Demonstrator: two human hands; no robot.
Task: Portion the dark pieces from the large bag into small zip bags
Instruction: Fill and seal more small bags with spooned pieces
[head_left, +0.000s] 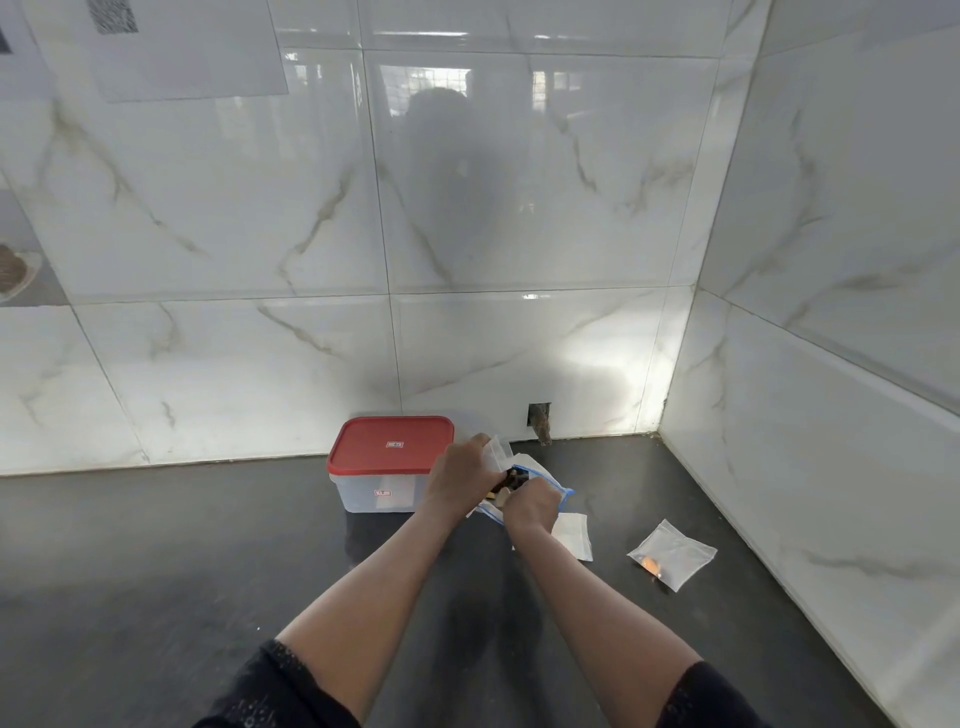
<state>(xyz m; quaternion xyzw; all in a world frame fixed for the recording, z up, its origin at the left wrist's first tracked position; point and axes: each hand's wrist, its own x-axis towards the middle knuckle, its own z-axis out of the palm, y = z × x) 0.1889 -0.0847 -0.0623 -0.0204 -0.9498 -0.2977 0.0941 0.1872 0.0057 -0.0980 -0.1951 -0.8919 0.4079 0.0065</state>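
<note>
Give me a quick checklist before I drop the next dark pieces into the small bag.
1. Small zip bag held up in the left hand: ok.
2. Its mouth open: cannot tell.
3. Right hand at the large bag with dark pieces: ok.
4. Pieces actually in the right grip: cannot tell, fingers hidden.
5. Spare small bag within reach on the counter: ok.
6. Red-lidded container clear of the hands: not ok, close beside the left hand.
</note>
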